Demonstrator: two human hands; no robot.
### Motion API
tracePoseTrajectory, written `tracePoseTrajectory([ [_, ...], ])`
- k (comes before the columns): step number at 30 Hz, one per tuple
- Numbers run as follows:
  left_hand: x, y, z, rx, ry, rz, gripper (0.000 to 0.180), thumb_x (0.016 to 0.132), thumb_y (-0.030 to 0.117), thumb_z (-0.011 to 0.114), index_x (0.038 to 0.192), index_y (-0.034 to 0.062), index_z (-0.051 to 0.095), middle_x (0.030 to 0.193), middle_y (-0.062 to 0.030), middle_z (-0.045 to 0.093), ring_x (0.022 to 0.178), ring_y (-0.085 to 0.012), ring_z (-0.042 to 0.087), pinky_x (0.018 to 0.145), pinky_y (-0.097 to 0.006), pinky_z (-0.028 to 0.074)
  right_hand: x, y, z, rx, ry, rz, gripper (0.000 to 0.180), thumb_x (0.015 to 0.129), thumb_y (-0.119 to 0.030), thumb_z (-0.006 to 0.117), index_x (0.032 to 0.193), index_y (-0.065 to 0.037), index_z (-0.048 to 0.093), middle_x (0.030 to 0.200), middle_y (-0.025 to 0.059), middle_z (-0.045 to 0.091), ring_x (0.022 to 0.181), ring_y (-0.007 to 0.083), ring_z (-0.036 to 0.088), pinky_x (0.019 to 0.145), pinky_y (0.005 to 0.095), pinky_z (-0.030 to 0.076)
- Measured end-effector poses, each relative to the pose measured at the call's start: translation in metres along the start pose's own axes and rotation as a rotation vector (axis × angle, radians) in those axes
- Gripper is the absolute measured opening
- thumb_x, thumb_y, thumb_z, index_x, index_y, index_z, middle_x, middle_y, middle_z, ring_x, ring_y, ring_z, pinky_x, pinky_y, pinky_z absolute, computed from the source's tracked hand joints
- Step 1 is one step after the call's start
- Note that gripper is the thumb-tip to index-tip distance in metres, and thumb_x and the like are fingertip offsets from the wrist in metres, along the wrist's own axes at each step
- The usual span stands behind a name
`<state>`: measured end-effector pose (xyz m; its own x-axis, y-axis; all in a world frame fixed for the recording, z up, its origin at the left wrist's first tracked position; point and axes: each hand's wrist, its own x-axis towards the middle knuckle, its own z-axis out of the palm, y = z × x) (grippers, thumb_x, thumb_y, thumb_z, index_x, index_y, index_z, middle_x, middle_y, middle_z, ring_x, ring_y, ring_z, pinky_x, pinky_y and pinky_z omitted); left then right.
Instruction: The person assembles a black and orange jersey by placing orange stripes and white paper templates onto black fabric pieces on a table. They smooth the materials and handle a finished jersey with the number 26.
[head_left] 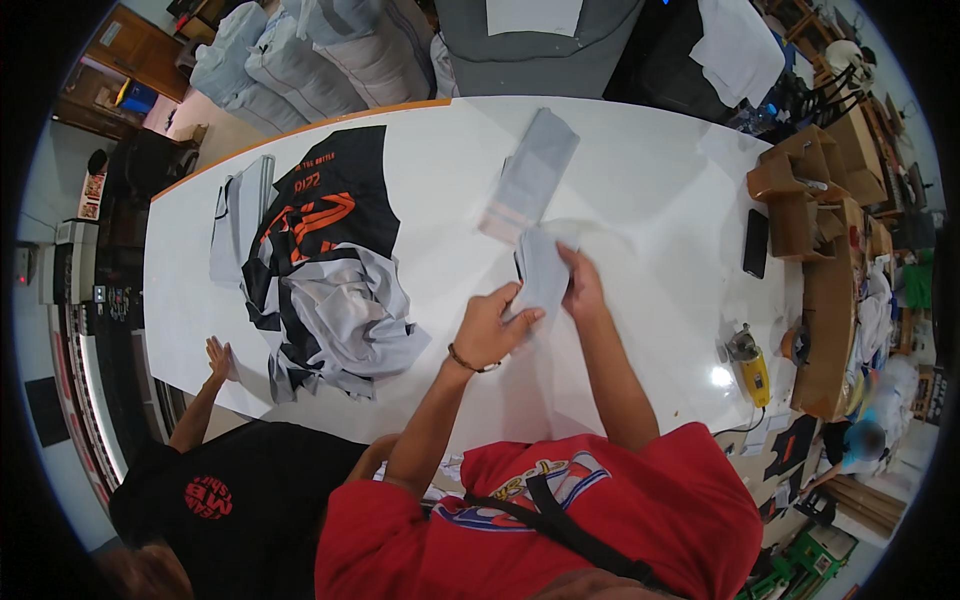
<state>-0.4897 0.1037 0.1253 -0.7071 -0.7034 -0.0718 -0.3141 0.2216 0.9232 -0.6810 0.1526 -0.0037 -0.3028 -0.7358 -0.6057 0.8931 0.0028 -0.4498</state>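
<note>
Table: a broad white tabletop fills the middle of the frame, glossy, with a bright reflection at lower right.
Hands: the left hand pinches the lower left of a folded grey cloth between thumb and fingers; the right hand grips its right edge.
Folded cloth: centre of frame, over the table, just below a flat grey bundle.
Left side: a black-and-orange garment with crumpled grey fabric against it; a grey stack beside them.
Edges: an orange strip trims the upper left rim; a co-worker's hand rests spread near the lower left edge.
Open room: white surface stretches right from the hands to a black phone and a yellow power tool.
Room: pale sacks upper left, cardboard boxes right.
Writing: orange lettering on the garment, a round red print on the co-worker's black shirt, a multicoloured one on the red shirt.
</note>
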Motion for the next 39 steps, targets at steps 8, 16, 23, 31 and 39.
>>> tracePoseTrajectory([
  [8, 0.098, 0.01, -0.031, -0.275, 0.348, -0.012, 0.028, 0.087, 0.022, 0.076, 0.095, -0.0018, 0.066, 0.065, -0.0071, 0.064, 0.053, -0.0069, 0.048, 0.051, -0.026, 0.042, 0.067, -0.137, 0.129, -0.081, -0.252, -0.493, 0.04, 0.086, 0.004, 0.066, 0.125, 0.001, 0.053, 0.117, 0.0125, 0.064, 0.109, 0.0263, 0.062, 0.097, 0.0396, 0.051],
  [16, 0.144, -0.152, 0.005, 0.368, 0.314, -0.155, 0.049, 0.079, 0.032, 0.08, 0.114, 0.002, 0.064, 0.096, -0.0176, 0.065, 0.087, -0.0287, 0.065, 0.078, -0.039, 0.054, 0.15, -0.099, 0.027, -0.535, 0.17, -0.593, 0.037, 0.091, 0.0, 0.064, 0.124, 0.007, 0.047, 0.105, 0.0164, 0.064, 0.096, 0.0236, 0.066, 0.09, 0.0367, 0.056],
  [23, 0.154, -0.126, 0.034, 0.662, 0.394, -0.223, 0.063, 0.079, 0.045, 0.076, 0.117, -0.0018, 0.061, 0.111, -0.0203, 0.062, 0.106, -0.0385, 0.056, 0.088, -0.05, 0.048, 0.058, -0.019, -0.054, -0.554, 0.156, -0.74, 0.022, 0.092, 0.0, 0.062, 0.112, 0.003, 0.054, 0.102, 0.0113, 0.065, 0.097, 0.018, 0.066, 0.088, 0.0303, 0.053],
  [31, 0.152, -0.124, 0.06, 0.414, 0.101, -0.415, 0.048, 0.08, 0.041, 0.073, 0.095, -0.0049, 0.069, 0.092, -0.0207, 0.072, 0.091, -0.0355, 0.066, 0.08, -0.046, 0.052, -0.054, 0.013, -0.071, -0.537, 0.124, -0.383, 0.024, 0.098, -0.014, 0.061, 0.116, -0.001, 0.054, 0.112, 0.0108, 0.064, 0.104, 0.0193, 0.064, 0.092, 0.0332, 0.052],
  [39, -0.002, -0.072, 0.136, -0.625, -0.007, -0.574, 0.043, 0.083, 0.018, 0.079, 0.117, -0.0037, 0.064, 0.109, -0.0107, 0.07, 0.094, -0.0213, 0.068, 0.076, -0.034, 0.055, -0.151, 0.03, -0.105, 0.148, 0.168, 0.163, 0.07, 0.091, -0.058, 0.061, 0.128, 0.001, 0.051, 0.112, 0.0168, 0.06, 0.116, 0.0326, 0.06, 0.1, 0.0452, 0.05],
])
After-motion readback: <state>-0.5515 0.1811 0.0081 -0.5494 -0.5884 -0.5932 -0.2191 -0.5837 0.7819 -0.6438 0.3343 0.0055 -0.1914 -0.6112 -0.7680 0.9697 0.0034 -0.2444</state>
